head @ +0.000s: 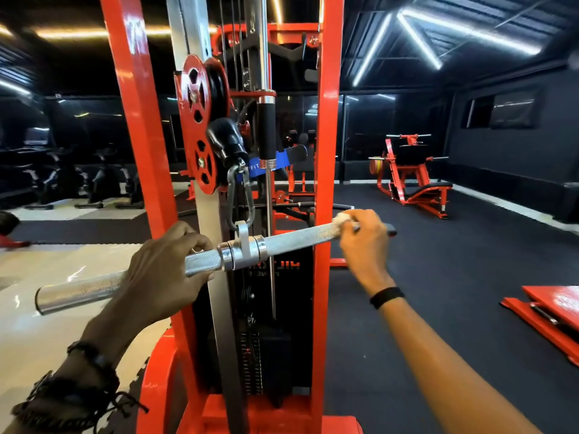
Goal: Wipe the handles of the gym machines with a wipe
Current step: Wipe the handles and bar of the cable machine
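1. The left hand (163, 264) curls round the left half of the knurled steel bar (294, 238), fingers wrapped over the top, with dark bracelets (81, 386) on that wrist.
2. The right hand (365, 242) closes round the bar near its right end, pressing a small white wipe (344, 218) against the metal under its fingers; a black band (386, 296) sits on that wrist.
3. The bar lies tilted, left end lower, and hangs at its middle from a grey carabiner (239, 200) clipped beneath a black rubber stopper (227, 140).
4. Behind it stands the red cable machine frame (326, 151), with red pulleys (197, 126) at the left and a black weight stack (266, 355) low down.
5. Farther off on the dark floor (454, 261) is a red leg press machine (410, 180); exercise bikes (84, 180) line the left side.
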`<state>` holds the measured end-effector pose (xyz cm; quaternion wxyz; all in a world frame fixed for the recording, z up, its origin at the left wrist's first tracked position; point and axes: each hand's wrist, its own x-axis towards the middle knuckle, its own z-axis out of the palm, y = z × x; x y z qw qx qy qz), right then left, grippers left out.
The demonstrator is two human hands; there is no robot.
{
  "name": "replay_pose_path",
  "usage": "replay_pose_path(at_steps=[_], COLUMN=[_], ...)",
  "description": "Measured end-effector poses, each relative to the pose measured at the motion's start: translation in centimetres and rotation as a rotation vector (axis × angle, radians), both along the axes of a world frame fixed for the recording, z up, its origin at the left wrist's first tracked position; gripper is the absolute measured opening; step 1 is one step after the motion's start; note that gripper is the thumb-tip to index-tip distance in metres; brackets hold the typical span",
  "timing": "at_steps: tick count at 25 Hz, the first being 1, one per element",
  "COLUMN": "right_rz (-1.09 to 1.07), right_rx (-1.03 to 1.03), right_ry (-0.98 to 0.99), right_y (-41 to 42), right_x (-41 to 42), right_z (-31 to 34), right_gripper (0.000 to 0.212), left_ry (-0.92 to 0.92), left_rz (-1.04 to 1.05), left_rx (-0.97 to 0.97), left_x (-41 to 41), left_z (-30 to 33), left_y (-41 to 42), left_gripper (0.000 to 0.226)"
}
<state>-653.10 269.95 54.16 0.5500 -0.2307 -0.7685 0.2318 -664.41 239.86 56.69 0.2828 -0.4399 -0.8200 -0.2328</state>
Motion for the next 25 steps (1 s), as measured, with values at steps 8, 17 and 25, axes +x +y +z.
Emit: replay_pose_path(at_steps=[8, 17, 25], right_rz=[0.249, 0.024, 0.145], right_rx=[0.295, 0.091, 0.306], right_ry=[-0.02, -0.025, 0.003], right_y=[-7.2, -3.3, -5.9], right_x=[-1.9, -1.1, -1.0], right_z=[-0.6, 1.4, 0.0], right_gripper=[0.01, 0.011, 0.009], left_ry=[-0.073, 0.049, 0.194], left_rz=[0.078, 0.103, 0.053], left_rx=[-0.043, -0.029, 0.088], left_x=[0.1, 0.2, 0.1], left_z=[-0.1, -1.5, -2.3], left_y=[0.3, 0.8, 0.2], left_gripper=[0.03, 0.055, 0.044])
